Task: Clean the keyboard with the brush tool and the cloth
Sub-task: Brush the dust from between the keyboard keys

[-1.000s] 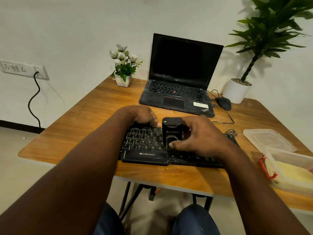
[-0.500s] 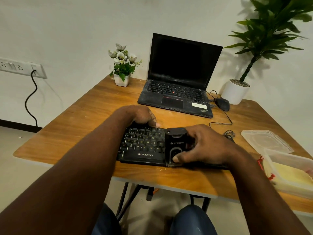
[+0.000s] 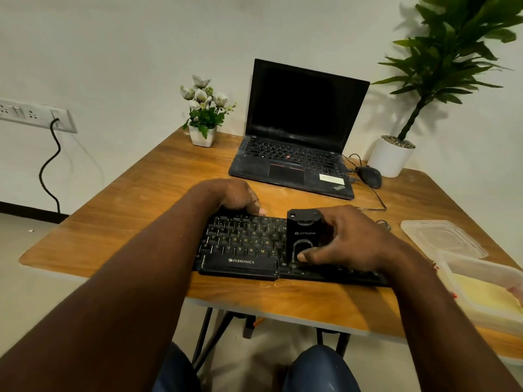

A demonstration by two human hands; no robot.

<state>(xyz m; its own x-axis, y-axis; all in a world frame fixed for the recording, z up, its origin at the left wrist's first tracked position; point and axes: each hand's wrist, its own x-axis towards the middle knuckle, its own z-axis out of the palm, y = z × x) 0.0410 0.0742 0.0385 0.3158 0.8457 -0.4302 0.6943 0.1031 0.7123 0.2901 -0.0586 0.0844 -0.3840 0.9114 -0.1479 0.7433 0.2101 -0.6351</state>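
left hand (image 3: 237, 198): fingers curled over the far left edge of the keyboard (image 3: 243, 244), bracing it; position unchanged. the keyboard lies along the near edge of the desk (image 3: 135, 199). brush tool (image 3: 303, 236): stands on the middle keys; drawn to the near rows half a second ago, now back up them. right hand (image 3: 349, 240): grips the tool, thumb on its front. judgement: brushing strokes are under way; wiping not begun.
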